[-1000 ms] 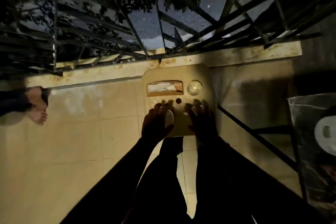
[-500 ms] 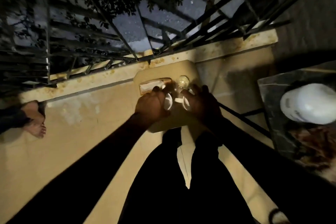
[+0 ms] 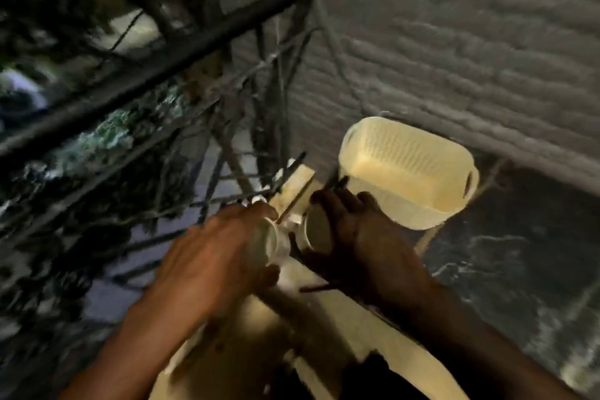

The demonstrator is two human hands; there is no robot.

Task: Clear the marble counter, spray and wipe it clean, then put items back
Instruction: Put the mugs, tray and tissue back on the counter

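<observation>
The left hand [image 3: 207, 256] grips one pale cup [image 3: 269, 245] and the right hand [image 3: 354, 230] another [image 3: 316, 229], both carried just short of the dark marble table [image 3: 519, 253] where a white basket [image 3: 409, 172] sits. This looks like the putting-back step; next, set each cup down upright beside the basket.

Two small pale cups are held side by side — a cup in the left hand [image 3: 271, 242] and a cup in the right hand [image 3: 316, 230] (both blurred) — near a dark veined marble counter [image 3: 506, 253] bearing a cream perforated basket [image 3: 407, 172].
</observation>
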